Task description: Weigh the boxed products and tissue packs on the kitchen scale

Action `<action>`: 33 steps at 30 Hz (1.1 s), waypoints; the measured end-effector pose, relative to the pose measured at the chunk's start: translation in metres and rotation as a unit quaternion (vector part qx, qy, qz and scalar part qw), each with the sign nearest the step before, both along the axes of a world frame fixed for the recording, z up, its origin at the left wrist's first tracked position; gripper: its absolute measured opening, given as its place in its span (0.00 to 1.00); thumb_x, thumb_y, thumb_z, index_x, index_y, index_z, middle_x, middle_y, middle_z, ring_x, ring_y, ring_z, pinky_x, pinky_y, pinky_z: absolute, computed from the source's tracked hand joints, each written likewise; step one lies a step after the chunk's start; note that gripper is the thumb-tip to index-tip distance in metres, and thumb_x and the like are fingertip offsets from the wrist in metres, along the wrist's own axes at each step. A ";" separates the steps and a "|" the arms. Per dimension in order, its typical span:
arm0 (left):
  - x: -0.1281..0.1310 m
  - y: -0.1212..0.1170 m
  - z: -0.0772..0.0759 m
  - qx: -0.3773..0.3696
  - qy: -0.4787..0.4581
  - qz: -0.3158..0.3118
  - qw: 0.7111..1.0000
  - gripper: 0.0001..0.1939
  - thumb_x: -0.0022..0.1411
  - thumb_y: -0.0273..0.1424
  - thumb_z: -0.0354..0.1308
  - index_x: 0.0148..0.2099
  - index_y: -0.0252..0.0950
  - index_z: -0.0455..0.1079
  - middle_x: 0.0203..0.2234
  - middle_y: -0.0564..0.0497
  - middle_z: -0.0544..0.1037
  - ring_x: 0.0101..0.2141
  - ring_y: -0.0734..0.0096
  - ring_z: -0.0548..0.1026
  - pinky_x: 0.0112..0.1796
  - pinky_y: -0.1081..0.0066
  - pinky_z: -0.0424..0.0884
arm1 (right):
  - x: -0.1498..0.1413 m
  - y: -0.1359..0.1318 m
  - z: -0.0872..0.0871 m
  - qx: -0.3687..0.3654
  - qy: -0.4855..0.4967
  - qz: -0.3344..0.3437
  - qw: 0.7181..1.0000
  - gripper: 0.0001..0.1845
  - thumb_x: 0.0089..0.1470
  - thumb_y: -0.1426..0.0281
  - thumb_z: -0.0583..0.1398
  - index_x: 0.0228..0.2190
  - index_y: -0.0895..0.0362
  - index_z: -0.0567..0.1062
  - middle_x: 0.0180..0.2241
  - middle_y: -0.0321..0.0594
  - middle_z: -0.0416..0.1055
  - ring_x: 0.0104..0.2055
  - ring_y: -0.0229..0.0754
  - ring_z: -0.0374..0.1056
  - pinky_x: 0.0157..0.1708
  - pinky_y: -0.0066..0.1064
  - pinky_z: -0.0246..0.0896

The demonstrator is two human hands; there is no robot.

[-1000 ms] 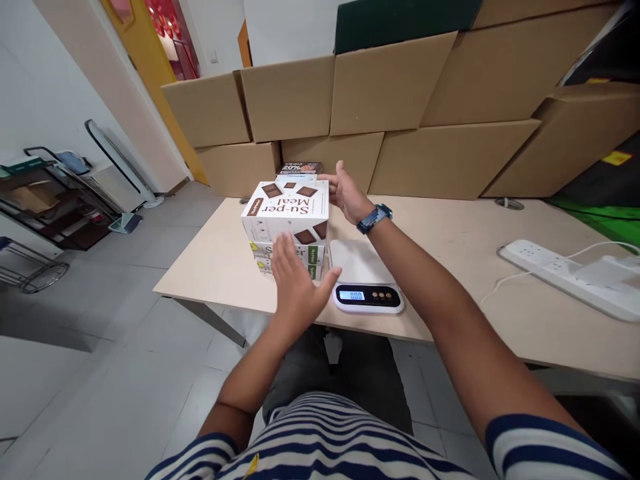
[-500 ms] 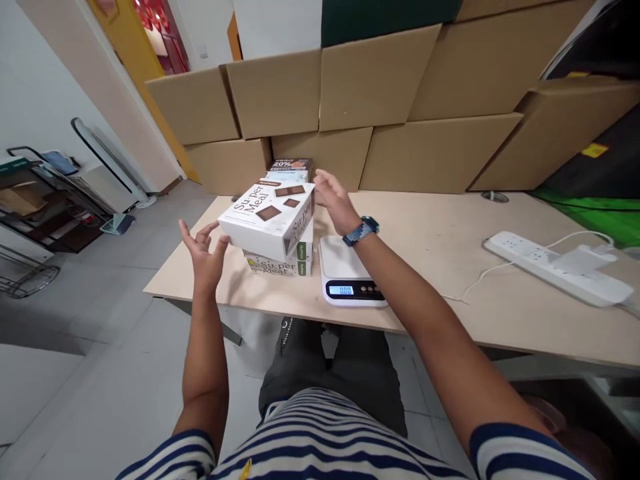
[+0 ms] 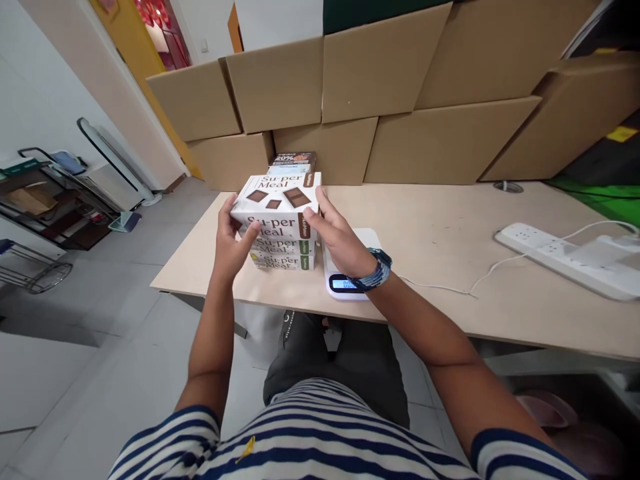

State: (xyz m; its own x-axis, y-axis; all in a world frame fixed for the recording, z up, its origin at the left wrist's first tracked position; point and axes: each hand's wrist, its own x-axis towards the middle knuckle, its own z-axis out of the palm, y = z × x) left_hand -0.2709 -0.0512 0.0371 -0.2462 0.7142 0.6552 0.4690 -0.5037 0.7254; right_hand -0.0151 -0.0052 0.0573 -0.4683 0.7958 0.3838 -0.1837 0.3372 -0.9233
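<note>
A white Su-per Meal box (image 3: 273, 205) with brown chocolate squares printed on it tops a stack. Its lettering faces me upright. My left hand (image 3: 231, 243) grips its left end, thumb on the front. At the right end, my right hand (image 3: 340, 237) holds it with the thumb by the front corner. Beneath lie green-labelled Su-per Meal boxes (image 3: 280, 260). Right of the stack, a white kitchen scale (image 3: 367, 237) has a lit display (image 3: 345, 284), partly covered by my right hand and wristband.
Cardboard boxes (image 3: 380, 73) form a wall along the table's back. A dark box (image 3: 295, 159) stands behind the stack. On the right lies a white power strip (image 3: 560, 257) with a cable across the table (image 3: 440, 233). A cart (image 3: 45, 193) is on the floor at left.
The top box has been turned around, so its print, formerly upside down, reads upright and it sits squarely on the stack. My left hand has closed on its left end.
</note>
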 end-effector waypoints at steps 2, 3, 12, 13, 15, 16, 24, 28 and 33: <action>-0.012 0.015 -0.008 -0.001 -0.002 -0.022 1.000 0.49 0.57 0.56 0.76 0.73 0.49 0.62 0.75 0.41 0.67 0.72 0.47 0.70 0.71 0.53 0.71 | 0.002 0.005 -0.002 -0.005 -0.014 -0.008 1.000 0.63 0.59 0.33 0.61 0.81 0.45 0.41 0.83 0.26 0.29 0.87 0.48 0.23 0.86 0.50 0.26; -0.015 0.019 -0.014 -0.006 -0.017 -0.033 0.999 0.48 0.56 0.55 0.77 0.72 0.48 0.64 0.73 0.41 0.69 0.70 0.49 0.73 0.69 0.55 0.74 | 0.003 0.009 -0.003 -0.009 -0.019 -0.009 1.000 0.64 0.58 0.33 0.61 0.81 0.45 0.42 0.84 0.26 0.28 0.86 0.47 0.21 0.85 0.48 0.23; -0.014 0.007 -0.053 -0.048 -0.118 -0.049 0.991 0.37 0.57 0.56 0.75 0.60 0.37 0.77 0.59 0.38 0.84 0.57 0.57 0.83 0.59 0.62 0.80 | 0.008 0.039 -0.020 0.152 -0.117 -0.057 0.980 0.55 0.62 0.39 0.63 0.79 0.38 0.47 0.84 0.29 0.31 0.87 0.53 0.28 0.84 0.58 0.38; -0.013 0.007 -0.052 -0.046 -0.124 -0.050 0.990 0.37 0.57 0.56 0.76 0.59 0.37 0.77 0.58 0.38 0.84 0.57 0.57 0.83 0.58 0.62 0.80 | 0.009 0.040 -0.021 0.161 -0.126 -0.059 0.977 0.54 0.62 0.43 0.64 0.79 0.37 0.47 0.84 0.29 0.32 0.87 0.54 0.30 0.83 0.60 0.42; -0.012 0.009 -0.050 -0.042 -0.137 -0.047 0.989 0.36 0.57 0.56 0.76 0.59 0.37 0.77 0.57 0.39 0.85 0.56 0.57 0.84 0.58 0.61 0.80 | 0.011 0.041 -0.022 0.173 -0.146 -0.062 0.972 0.54 0.62 0.51 0.66 0.79 0.35 0.47 0.84 0.29 0.33 0.86 0.56 0.33 0.81 0.62 0.49; -0.012 0.010 -0.049 -0.040 -0.144 -0.045 0.988 0.36 0.57 0.56 0.76 0.58 0.38 0.77 0.56 0.39 0.85 0.56 0.58 0.84 0.58 0.61 0.80 | 0.012 0.042 -0.022 0.177 -0.155 -0.065 0.970 0.54 0.62 0.54 0.67 0.79 0.35 0.48 0.84 0.28 0.33 0.86 0.56 0.35 0.80 0.63 0.52; -0.004 0.012 -0.052 -0.030 -0.200 -0.019 0.979 0.35 0.54 0.57 0.78 0.53 0.38 0.78 0.51 0.43 0.87 0.52 0.62 0.84 0.54 0.66 0.80 | 0.010 0.044 -0.026 0.219 -0.179 -0.106 0.953 0.51 0.62 0.58 0.67 0.78 0.36 0.51 0.84 0.31 0.37 0.85 0.59 0.41 0.79 0.61 0.56; 0.001 0.013 -0.056 -0.025 -0.226 -0.011 0.974 0.34 0.54 0.56 0.78 0.51 0.37 0.78 0.47 0.43 0.87 0.49 0.63 0.85 0.50 0.68 0.80 | 0.008 0.041 -0.027 0.222 -0.191 -0.117 0.949 0.49 0.64 0.57 0.67 0.77 0.39 0.53 0.84 0.35 0.36 0.85 0.60 0.43 0.76 0.58 0.63; 0.013 0.000 -0.062 -0.062 -0.242 -0.013 0.968 0.39 0.53 0.57 0.77 0.56 0.37 0.76 0.58 0.37 0.84 0.61 0.53 0.81 0.63 0.58 0.77 | 0.010 0.039 -0.027 0.237 -0.237 -0.115 0.935 0.59 0.62 0.53 0.66 0.80 0.40 0.38 0.84 0.39 0.36 0.85 0.60 0.40 0.78 0.62 0.57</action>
State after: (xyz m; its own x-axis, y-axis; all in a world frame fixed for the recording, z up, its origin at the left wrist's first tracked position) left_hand -0.2580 -0.0514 -0.0247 -0.4843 0.7900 0.3761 0.0478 -0.4053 0.9129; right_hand -0.0048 0.0337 0.0300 -0.5129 0.6894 0.5116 0.3355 0.7095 -0.6197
